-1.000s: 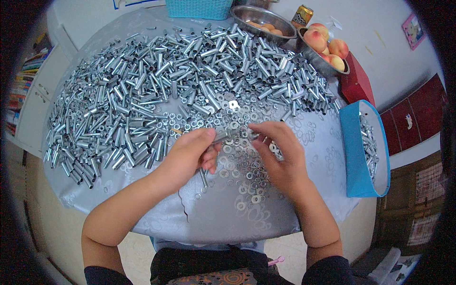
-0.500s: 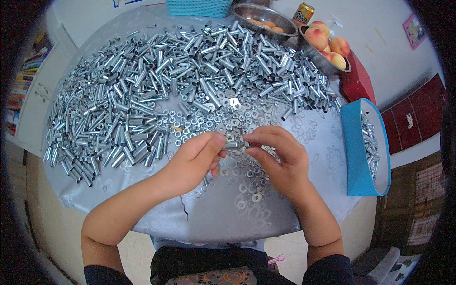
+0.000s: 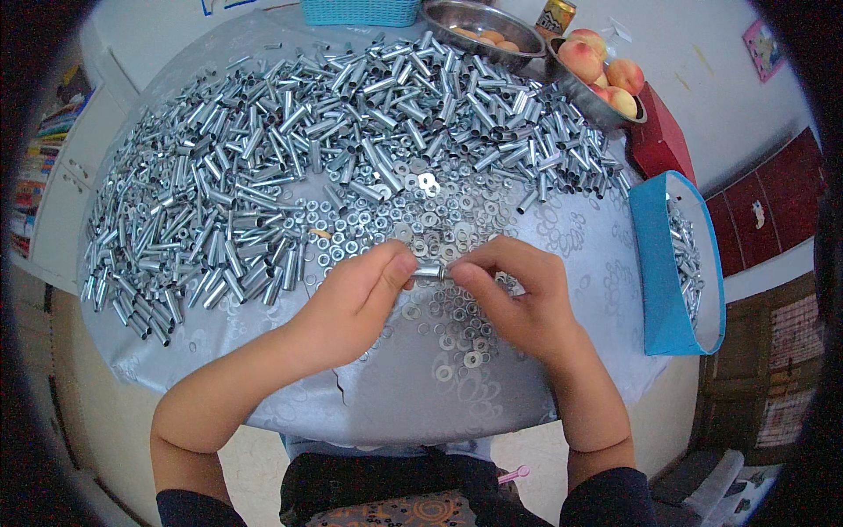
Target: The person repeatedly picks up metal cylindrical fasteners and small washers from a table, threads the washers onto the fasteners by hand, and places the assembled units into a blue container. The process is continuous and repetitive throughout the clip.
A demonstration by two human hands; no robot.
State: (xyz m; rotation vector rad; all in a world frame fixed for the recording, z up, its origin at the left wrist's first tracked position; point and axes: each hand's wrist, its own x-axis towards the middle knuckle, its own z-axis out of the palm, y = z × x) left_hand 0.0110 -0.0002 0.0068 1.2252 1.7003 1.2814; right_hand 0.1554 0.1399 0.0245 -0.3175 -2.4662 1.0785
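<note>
My left hand (image 3: 356, 294) and my right hand (image 3: 514, 294) meet above the round table's near middle, fingertips pinching the two ends of one short silver metal tube (image 3: 430, 273). Under and around the hands lie several loose washers and nuts (image 3: 439, 220) on the grey patterned tablecloth (image 3: 395, 386). A wide heap of silver metal tubes (image 3: 290, 149) spreads over the far and left part of the table.
A blue bin (image 3: 663, 290) holding several metal parts stands at the table's right edge. At the back are a steel bowl of peaches (image 3: 606, 75), another steel bowl (image 3: 483, 22), a teal basket (image 3: 360, 10) and a red box (image 3: 659, 140).
My hands rose from the washers and came together. The left hand's tube is now held at both ends between the two hands.
</note>
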